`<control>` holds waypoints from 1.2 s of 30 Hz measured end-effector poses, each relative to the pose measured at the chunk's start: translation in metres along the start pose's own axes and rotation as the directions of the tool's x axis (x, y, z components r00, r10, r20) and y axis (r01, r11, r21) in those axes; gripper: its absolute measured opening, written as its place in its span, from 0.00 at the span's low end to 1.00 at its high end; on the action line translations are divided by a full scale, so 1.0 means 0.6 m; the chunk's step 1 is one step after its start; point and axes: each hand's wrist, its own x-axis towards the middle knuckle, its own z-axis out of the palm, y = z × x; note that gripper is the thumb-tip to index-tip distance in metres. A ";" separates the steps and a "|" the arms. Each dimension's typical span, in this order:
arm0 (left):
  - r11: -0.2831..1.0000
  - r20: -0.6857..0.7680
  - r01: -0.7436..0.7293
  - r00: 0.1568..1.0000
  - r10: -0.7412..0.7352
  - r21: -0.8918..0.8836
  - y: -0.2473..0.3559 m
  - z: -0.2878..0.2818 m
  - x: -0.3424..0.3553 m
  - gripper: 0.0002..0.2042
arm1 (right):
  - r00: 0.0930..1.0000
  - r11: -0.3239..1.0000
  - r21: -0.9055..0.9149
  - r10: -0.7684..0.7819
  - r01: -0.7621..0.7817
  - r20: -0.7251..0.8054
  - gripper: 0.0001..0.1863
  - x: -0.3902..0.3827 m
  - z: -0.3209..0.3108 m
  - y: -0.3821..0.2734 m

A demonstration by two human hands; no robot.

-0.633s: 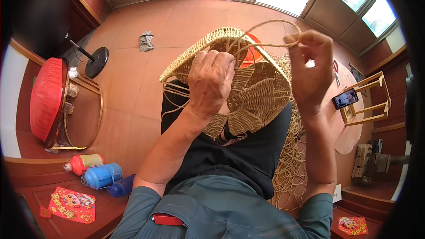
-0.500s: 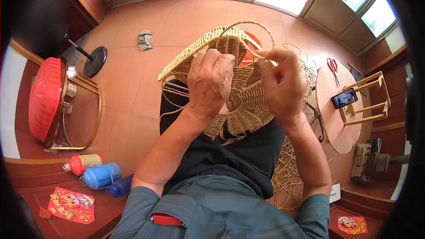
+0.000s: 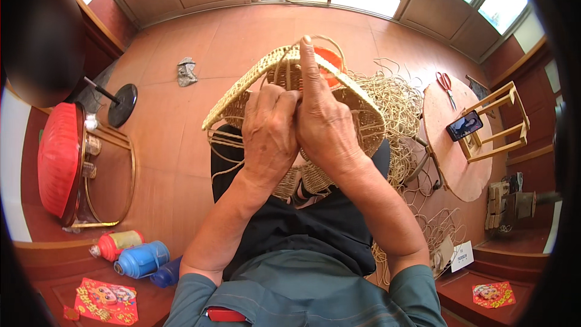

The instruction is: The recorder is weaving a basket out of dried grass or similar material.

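Observation:
A woven straw basket (image 3: 245, 104) rests tilted on my lap, its opening facing up and away. My left hand (image 3: 269, 136) is closed over strands inside the basket's opening, fingers curled and knuckles up. Right beside it, my right hand (image 3: 330, 127) has its index finger stretched upward past the rim, its other fingers curled in against the left hand. A loop of straw cord (image 3: 331, 42) arches above the rim near that fingertip. The pinched part of the cord is hidden behind my fingers. Loose strands (image 3: 224, 138) hang at the basket's left side.
Tangled straw cord (image 3: 396, 106) lies in a heap to the right. Beyond it, a round board (image 3: 451, 163) carries red-handled scissors (image 3: 446, 88), a phone (image 3: 465, 126) and a small wooden frame (image 3: 514, 136). An orange-red object (image 3: 330, 60) shows behind the basket. Thermos flasks (image 3: 142, 259) stand at lower left.
My right hand has moved left and inward to meet the left hand, its index finger now extended. The cord loop above the rim has become smaller. The view has shifted slightly.

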 end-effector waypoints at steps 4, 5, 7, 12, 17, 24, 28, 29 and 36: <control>1.000 0.038 0.022 0.999 -0.022 0.003 0.001 -0.003 -0.003 0.08 | 0.998 0.998 -0.033 0.060 -0.059 0.011 0.54 -0.001 0.009 -0.005; 1.000 0.043 0.026 0.999 -0.026 0.014 0.001 -0.003 -0.004 0.08 | 0.998 0.997 -0.037 0.061 -0.061 0.006 0.54 0.001 0.011 -0.005; 1.000 0.040 0.019 0.999 -0.020 0.011 0.001 -0.003 -0.004 0.08 | 0.997 1.000 -0.006 -0.024 0.024 -0.070 0.54 0.006 0.015 -0.003; 0.999 0.076 0.032 0.997 -0.032 0.003 0.000 -0.005 -0.001 0.08 | 0.999 0.999 0.006 0.039 -0.038 -0.037 0.53 0.010 0.014 -0.008; 1.000 0.075 0.018 0.997 -0.019 0.004 -0.001 -0.006 -0.004 0.07 | 0.997 0.997 -0.009 0.073 -0.073 -0.016 0.51 0.005 0.010 -0.020; 0.999 0.063 -0.016 0.998 0.013 0.036 -0.004 -0.004 -0.009 0.08 | 0.999 0.999 -0.030 0.039 -0.040 -0.011 0.50 0.000 0.005 -0.020; 1.000 0.076 0.020 0.997 -0.021 0.016 -0.002 -0.005 -0.010 0.08 | 0.998 0.999 -0.050 0.001 -0.004 -0.057 0.49 -0.008 0.001 -0.018; 1.000 0.058 0.006 0.998 -0.008 0.031 -0.002 -0.006 -0.010 0.08 | 0.998 0.999 -0.051 -0.006 0.003 -0.066 0.49 -0.010 0.000 -0.017; 0.999 0.016 -0.034 0.999 0.034 0.004 -0.008 -0.006 0.006 0.06 | 0.959 0.963 0.229 -0.080 0.145 -0.270 0.37 -0.014 -0.013 0.006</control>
